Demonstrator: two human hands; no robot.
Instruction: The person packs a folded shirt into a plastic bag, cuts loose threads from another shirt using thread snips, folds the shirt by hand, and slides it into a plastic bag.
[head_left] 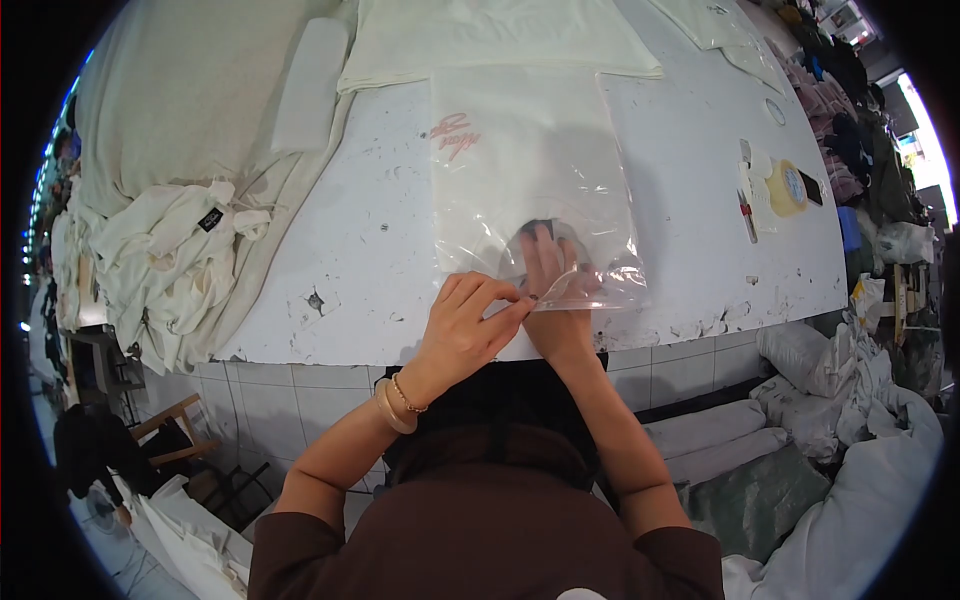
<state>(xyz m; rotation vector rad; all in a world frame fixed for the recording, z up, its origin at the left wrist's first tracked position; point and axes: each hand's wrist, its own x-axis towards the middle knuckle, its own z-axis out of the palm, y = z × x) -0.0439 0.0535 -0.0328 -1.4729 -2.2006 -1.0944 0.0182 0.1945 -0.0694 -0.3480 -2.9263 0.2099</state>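
Note:
A clear plastic bag (pixel 600 200) with pink script print lies flat on the white table, its near edge toward me. My left hand (pixel 475 318) is closed on that near edge, thumb and forefinger pinched together at the bag's mouth. Through the mouth, my right hand (pixel 550 262) reaches inside the bag, seen through the plastic with its fingers stretched forward. A small dark patch (pixel 541 226) shows at the right fingertips; I cannot make out what it is. Whether white cloth fills the bag is hard to tell.
Folded white fabric (pixel 500 40) lies beyond the bag. Left are a crumpled white garment pile (pixel 180 260) and a pale oblong block (pixel 312 85). At right sit red-handled snips (pixel 746 210), a tape roll (pixel 790 185) and a dark phone-like object (pixel 811 186). Wrapped bundles (pixel 715 430) lie below the table.

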